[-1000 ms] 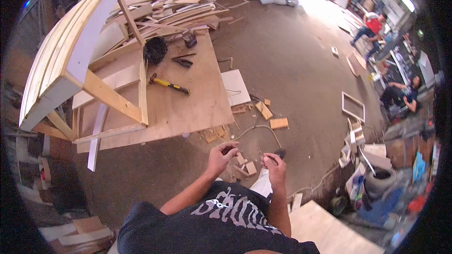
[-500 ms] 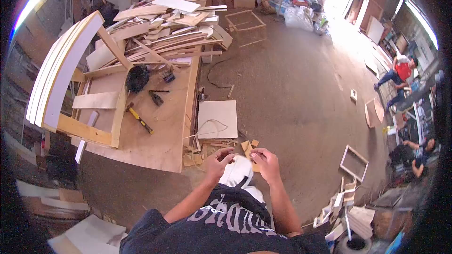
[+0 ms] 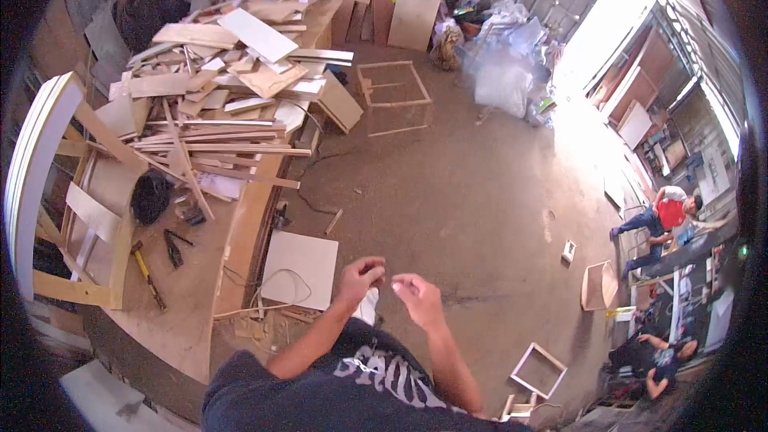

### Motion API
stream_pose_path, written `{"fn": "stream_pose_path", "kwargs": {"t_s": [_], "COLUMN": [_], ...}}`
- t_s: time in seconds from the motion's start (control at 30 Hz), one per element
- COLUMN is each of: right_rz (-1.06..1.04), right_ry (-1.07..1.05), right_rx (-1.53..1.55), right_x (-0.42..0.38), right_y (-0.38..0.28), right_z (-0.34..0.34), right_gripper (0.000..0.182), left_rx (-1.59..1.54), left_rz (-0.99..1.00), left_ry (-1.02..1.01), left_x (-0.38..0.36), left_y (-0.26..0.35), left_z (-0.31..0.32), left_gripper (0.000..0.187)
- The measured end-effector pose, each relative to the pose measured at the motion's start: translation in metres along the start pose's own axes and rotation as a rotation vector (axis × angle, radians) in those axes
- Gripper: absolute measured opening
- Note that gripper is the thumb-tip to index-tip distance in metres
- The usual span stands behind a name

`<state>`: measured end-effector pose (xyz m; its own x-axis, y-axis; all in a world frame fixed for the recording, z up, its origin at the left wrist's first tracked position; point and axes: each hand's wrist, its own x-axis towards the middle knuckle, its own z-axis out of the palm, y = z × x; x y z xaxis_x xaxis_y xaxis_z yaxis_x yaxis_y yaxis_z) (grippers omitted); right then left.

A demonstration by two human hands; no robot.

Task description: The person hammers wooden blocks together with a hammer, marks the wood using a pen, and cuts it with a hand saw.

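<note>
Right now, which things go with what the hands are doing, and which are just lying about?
Probably with the hands:
left hand and right hand, raised, nothing clearly visible in either
white board on the floor, close by in view

Seemingly just lying about:
hammer
pliers-like tool
heap of wood pieces

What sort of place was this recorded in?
Most likely a woodworking shop: a large pile of cut boards and a hammer lie on the workbench, and a wooden frame is on the floor.
</note>
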<state>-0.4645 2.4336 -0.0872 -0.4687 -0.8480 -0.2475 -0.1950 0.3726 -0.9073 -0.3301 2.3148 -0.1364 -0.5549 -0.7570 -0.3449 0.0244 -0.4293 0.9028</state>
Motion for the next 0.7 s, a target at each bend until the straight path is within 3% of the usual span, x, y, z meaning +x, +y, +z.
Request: {"fn": "stream_pose_path", "kwargs": {"t_s": [0.2, 0.33, 0.63, 0.67, 0.7], "right_rz": [-0.031, 0.055, -0.008, -0.010, 0.074], "right_ry": [0.066, 0.071, -0.266, -0.280, -0.286], "right_rx": [0.032, 0.350, -0.008, -0.001, 0.191], "right_x": [0.139, 0.224, 0.428, 0.453, 0.479], "right_y": [-0.031, -0.029, -0.010, -0.008, -0.004], "right_z": [-0.094, -0.129, -0.214, -0.228, -0.245], "right_gripper": [0.026, 0.028, 0.034, 0.034, 0.036], "left_rx": [-0.025, -0.018, 0.061, 0.054, 0.059], "left_rz": [0.011, 0.033, 0.032, 0.020, 0.013], "left_ry": [0.028, 0.117, 0.197, 0.208, 0.220], "left_x": [0.140, 0.211, 0.365, 0.385, 0.405], "left_y": [0.073, 0.099, 0.118, 0.117, 0.118], "left_z": [0.039, 0.057, 0.142, 0.154, 0.169], "left_gripper": [0.017, 0.015, 0.018, 0.019, 0.019]}}
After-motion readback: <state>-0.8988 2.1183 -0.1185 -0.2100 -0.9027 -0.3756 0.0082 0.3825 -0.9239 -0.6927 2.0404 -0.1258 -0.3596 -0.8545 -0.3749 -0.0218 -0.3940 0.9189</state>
